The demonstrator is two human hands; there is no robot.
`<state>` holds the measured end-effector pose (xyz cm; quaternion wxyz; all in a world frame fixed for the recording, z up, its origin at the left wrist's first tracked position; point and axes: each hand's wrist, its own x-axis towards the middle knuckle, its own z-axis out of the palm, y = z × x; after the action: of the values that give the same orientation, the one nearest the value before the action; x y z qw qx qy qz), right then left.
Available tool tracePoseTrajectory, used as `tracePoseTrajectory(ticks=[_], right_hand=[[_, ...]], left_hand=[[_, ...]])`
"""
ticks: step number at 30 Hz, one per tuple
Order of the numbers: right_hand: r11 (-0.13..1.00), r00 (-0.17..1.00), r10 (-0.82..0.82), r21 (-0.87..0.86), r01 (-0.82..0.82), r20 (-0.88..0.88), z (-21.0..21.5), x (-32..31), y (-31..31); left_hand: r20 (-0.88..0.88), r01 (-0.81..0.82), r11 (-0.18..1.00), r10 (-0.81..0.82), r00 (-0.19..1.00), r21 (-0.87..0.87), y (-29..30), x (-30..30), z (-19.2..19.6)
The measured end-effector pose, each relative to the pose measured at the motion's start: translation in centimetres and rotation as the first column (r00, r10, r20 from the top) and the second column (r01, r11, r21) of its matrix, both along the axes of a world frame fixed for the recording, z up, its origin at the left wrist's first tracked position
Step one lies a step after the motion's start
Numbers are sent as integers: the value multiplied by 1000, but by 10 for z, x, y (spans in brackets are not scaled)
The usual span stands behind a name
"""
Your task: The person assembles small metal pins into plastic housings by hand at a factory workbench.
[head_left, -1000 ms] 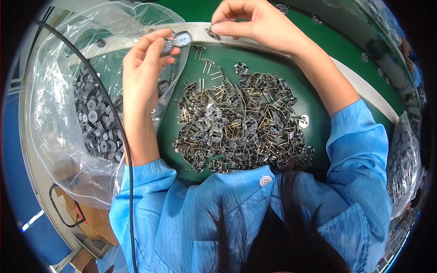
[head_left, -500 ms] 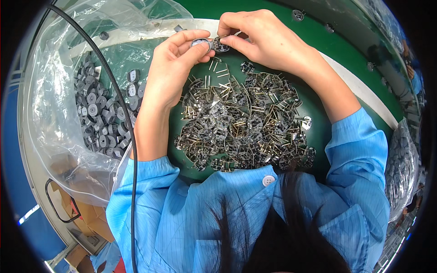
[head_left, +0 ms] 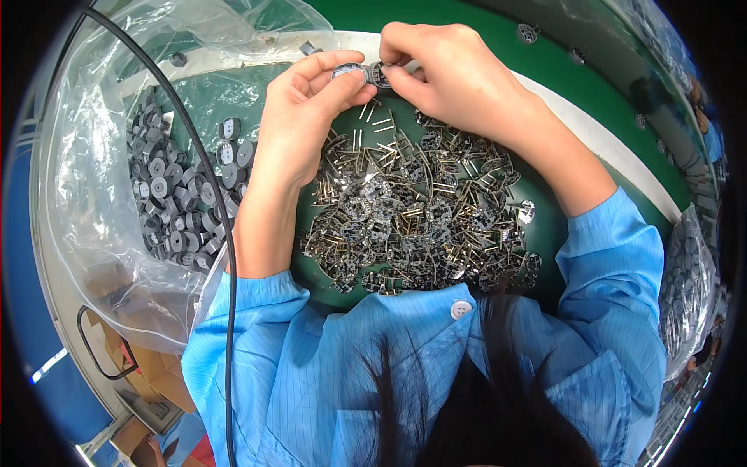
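left hand (head_left: 311, 101): pinched shut on small round grey part (head_left: 348, 71) | right hand (head_left: 447, 74): fingertips closed on pronged metal piece (head_left: 381, 74), touching grey part | both above far edge of metal pieces heap (head_left: 420, 210) | clear bag of grey discs (head_left: 167, 202) left of heap | green tabletop (head_left: 591, 86) beneath

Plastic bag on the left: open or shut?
Open: the plastic bag has its mouth spread wide, leaving the grey round parts inside exposed.
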<state>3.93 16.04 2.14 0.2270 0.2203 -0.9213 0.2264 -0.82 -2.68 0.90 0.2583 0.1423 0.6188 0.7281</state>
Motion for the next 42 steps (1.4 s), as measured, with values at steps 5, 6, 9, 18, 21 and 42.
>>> tracePoseTrajectory(ticks=[5, 6, 9, 18, 21, 42], right_hand=[[857, 866, 125, -493, 152, 484, 12, -3, 5], [844, 830, 139, -503, 186, 540, 13, -5, 6], [909, 883, 41, -384, 162, 468, 9, -1, 2], [892, 927, -359, -249, 376, 111, -15, -36, 52], [776, 783, -573, -146, 613, 243, -18, -45, 89], [959, 662, 284, -205, -196, 694, 10, -7, 34]], left_hand=[[55, 22, 997, -26, 998, 78, -2, -3, -1], [68, 18, 996, -24, 997, 86, -3, -3, -2], [86, -1, 995, -8, 996, 103, -4, -3, -3], [-197, -199, 977, 210, 958, 77, -9, -16, -7], [-136, -254, 961, 267, 954, 109, -9, -13, 2], [-424, -99, 980, 16, 906, -175, -1, -7, -9]])
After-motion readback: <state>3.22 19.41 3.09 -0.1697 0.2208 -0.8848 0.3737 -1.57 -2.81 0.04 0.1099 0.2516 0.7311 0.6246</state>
